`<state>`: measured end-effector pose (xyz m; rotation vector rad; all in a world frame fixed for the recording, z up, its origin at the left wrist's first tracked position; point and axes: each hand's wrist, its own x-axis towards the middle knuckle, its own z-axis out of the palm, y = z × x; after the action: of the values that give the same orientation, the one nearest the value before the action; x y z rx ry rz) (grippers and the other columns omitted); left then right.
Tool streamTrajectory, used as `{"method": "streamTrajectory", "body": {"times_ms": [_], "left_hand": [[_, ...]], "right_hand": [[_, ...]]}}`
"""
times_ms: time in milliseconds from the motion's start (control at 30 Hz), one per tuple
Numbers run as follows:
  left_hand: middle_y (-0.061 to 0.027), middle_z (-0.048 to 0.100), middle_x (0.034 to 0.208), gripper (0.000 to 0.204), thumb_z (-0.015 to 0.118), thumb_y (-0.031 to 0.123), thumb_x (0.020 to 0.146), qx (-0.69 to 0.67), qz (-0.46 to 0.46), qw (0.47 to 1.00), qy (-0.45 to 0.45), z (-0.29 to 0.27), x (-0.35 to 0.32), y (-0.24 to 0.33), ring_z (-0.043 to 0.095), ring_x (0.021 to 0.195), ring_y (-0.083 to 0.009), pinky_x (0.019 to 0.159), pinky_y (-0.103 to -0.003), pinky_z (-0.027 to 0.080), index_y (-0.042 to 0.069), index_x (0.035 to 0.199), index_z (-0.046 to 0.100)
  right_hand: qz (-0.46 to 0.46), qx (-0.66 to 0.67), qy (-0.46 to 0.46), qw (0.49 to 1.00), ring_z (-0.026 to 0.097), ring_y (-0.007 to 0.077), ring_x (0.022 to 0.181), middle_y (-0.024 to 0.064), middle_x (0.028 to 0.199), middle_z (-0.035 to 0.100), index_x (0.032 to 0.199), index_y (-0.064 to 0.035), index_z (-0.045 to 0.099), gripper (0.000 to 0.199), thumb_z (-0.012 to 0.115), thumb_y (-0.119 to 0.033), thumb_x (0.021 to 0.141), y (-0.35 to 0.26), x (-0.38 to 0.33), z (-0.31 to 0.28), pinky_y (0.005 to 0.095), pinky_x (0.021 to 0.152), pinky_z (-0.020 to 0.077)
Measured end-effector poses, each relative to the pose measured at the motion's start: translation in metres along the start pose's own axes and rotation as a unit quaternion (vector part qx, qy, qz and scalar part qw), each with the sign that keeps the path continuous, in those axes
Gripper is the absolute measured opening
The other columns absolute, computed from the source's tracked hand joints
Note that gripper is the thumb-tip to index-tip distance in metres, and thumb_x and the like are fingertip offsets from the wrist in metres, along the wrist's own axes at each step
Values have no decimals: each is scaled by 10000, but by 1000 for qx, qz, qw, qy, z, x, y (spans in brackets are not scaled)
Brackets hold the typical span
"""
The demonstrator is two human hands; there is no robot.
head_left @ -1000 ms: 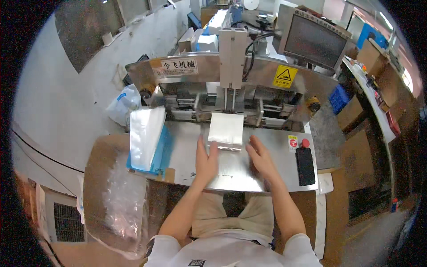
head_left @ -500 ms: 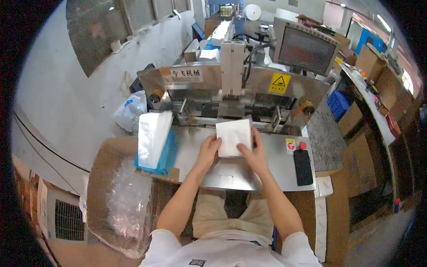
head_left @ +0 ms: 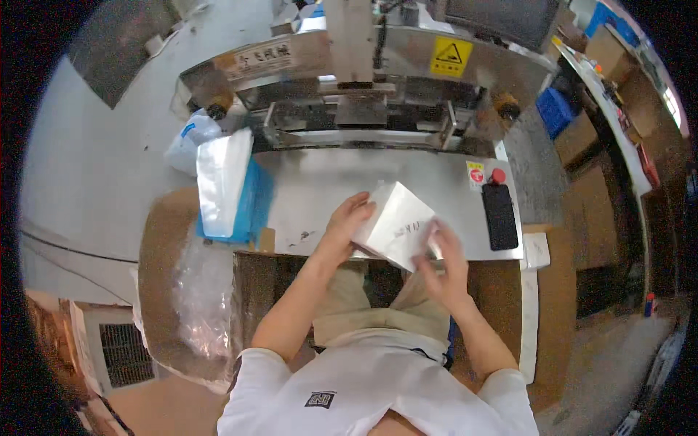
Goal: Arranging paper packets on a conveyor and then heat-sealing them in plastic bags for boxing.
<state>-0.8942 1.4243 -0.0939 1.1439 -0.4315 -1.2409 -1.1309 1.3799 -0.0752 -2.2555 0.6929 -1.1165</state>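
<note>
A white square packet [head_left: 400, 227], which looks like a wrapped stack of paper napkins, is tilted above the front of the metal worktable [head_left: 305, 182]. Small printed marks show on its upper face. My left hand [head_left: 347, 227] is closed on its left side, thumb over the edge. At its right corner is my right hand [head_left: 445, 265], blurred, with fingers and thumb around the edge. Left of my hands, a stack of clear plastic bags [head_left: 224, 182] lies on a blue stand [head_left: 254, 200].
A machine [head_left: 363, 138] with metal bars spans the table's back. A black phone [head_left: 500, 218] lies at the right, below a red button [head_left: 498, 176]. A cardboard box [head_left: 163, 269] holding clear plastic packets [head_left: 203, 312] stands at the lower left.
The packet has turned so a corner points away from me, and its printed face now shows. Both hands have come nearer my body with it. The view has tipped downward.
</note>
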Motion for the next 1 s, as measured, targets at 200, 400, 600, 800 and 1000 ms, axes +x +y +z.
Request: {"method": "streamTrajectory", "body": {"times_ms": [200,400,600,800,1000], "left_hand": [[-101,571,1240,666,693,225,886,107,-14,992,-72,44,-7,-5,571,1103,-176,944,-301,466,-20,1417,375],[-74,603,1200,653,710,184,875,126,-7,970,-210,60,-8,1,577,1078,-169,949,-305,464,13,1423,399],[-262,579,1279,549,529,501,923,795,139,587,-58,48,107,52,555,1198,-403,1046,-454,423,35,1183,660],[-261,652,1145,580,527,524,926,731,70,670,-110,-34,216,60,622,1079,-399,929,-432,467,15,1172,658],[-220,682,1082,398,535,338,970,700,143,698,-48,-25,185,62,655,1002,-349,866,-418,483,0,1139,663]], "right_hand": [[333,321,48,885,500,244,1254,204,1397,473,1489,76,241,803,707,-67,851,25,-11,5,349,1041,411],[434,466,101,764,595,215,1080,130,1246,580,1441,12,382,722,731,-108,820,30,-28,-45,331,921,498],[399,349,308,790,640,257,1074,163,1188,629,1287,41,492,458,601,-262,962,69,-92,-188,428,854,578],[455,286,512,670,644,222,1042,89,1172,656,1229,-9,594,438,715,-267,897,179,-193,-275,350,890,523],[592,179,437,653,644,277,1063,153,1179,653,1211,23,600,567,773,-366,837,225,-255,-256,430,901,514]]}}
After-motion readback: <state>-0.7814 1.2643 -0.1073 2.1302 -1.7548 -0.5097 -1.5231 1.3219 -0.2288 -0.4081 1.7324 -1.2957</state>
